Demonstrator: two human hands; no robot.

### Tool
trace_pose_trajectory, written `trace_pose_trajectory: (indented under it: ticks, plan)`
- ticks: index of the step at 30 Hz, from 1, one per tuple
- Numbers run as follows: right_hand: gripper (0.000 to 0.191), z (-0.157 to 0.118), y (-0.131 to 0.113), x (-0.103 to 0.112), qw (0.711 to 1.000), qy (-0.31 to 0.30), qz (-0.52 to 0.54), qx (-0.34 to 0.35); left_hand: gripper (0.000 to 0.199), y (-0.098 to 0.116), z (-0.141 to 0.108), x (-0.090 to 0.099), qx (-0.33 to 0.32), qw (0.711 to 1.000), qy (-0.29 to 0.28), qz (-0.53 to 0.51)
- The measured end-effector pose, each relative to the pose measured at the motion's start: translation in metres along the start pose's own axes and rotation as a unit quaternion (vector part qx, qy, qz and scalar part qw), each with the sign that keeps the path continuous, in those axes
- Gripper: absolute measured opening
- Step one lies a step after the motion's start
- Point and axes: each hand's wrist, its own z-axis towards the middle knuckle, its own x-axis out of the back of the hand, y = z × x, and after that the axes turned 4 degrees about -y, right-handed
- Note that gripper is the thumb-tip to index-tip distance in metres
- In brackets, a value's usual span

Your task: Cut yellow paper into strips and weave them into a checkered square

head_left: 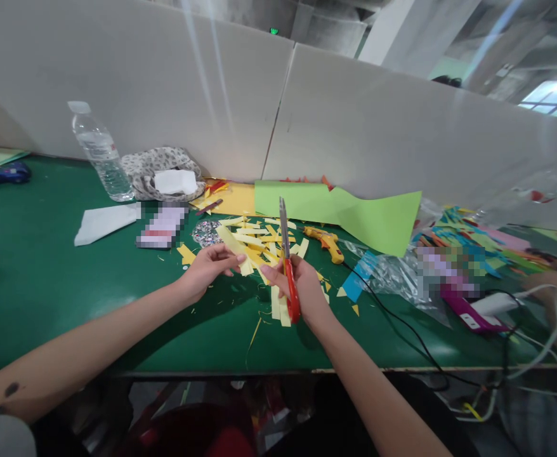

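My left hand [213, 268] pinches a pale yellow paper strip [233, 246] between thumb and fingers. Red-handled scissors [291, 293] rest in my right hand [307, 289], their blades pointing up and away from me. The right thumb and fingertips are close to the strip's lower end; whether they also grip paper I cannot make out. Under and around both hands lies a loose heap of yellow paper strips [278, 306] in lighter and darker shades. A clear bag of small shiny pieces [207, 233] sits just beyond my left hand.
Beyond my right hand lies a yellow glue gun [326, 242], its black cord running right. Green paper sheet [326, 206] leans near the partition [354, 120]. Leftward are a phone [163, 227], a patterned cloth [164, 158] and a water bottle [100, 152]. Another person's arm [552, 298] shows at right.
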Motion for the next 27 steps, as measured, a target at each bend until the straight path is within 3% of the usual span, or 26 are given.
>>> trace_pose_trajectory:
  ticks: [4,10,19,27]
  plan:
    - [0.04,-0.001,0.006,-0.014,0.991,-0.044,0.122,-0.04,0.015,-0.001,0.0,-0.002,0.024,0.999,-0.019,0.03]
    - [0.037,0.001,0.016,-0.023,0.99,-0.044,0.135,-0.006,0.02,-0.002,-0.004,-0.006,0.033,0.998,-0.041,0.028]
    - [0.039,0.003,0.012,-0.024,0.985,-0.058,0.156,-0.053,0.024,-0.002,-0.004,-0.007,0.027,0.999,-0.036,0.021]
    - [0.04,0.002,0.011,-0.024,0.99,-0.05,0.127,-0.022,0.025,-0.002,-0.004,-0.007,0.041,0.998,-0.039,0.009]
